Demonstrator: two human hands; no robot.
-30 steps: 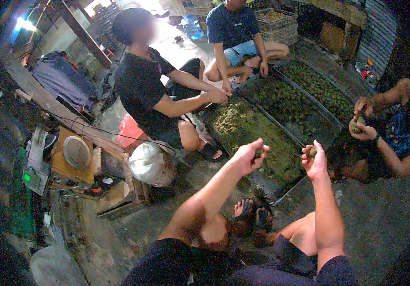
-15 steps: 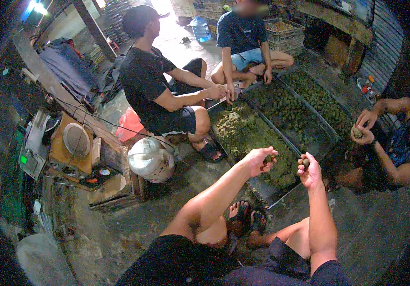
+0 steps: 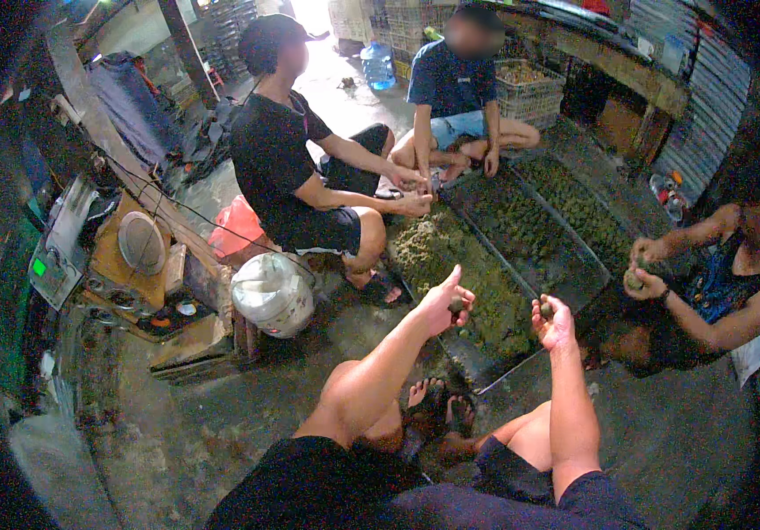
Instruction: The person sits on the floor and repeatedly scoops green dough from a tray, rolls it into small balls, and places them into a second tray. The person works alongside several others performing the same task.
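Note:
My left hand [image 3: 440, 300] has its fingers curved around a small greenish-brown ball [image 3: 456, 306], thumb raised. A similar ball [image 3: 546, 309] sits in the fingers of my right hand [image 3: 555, 329], off to the right. Both hands hover above the near metal tray [image 3: 501, 368], which bears a crumbly green mixture [image 3: 437, 243], piled higher and paler at the far end. Two more trays [image 3: 521, 196] lie alongside, holding many small green lumps [image 3: 539, 221].
Co-workers sit at the left [image 3: 274, 177], back [image 3: 451, 88] and right [image 3: 716, 300], hands at or near the trays. A white cylinder [image 3: 269, 296], cluttered wooden stand [image 3: 128, 283], plastic crates [image 3: 530, 88] and corrugated sheet [image 3: 707, 115] surround us.
Both my hands appear further left in the picture, my left thumb now more raised, balls still held. The left co-worker's head has turned. The view has shifted slightly.

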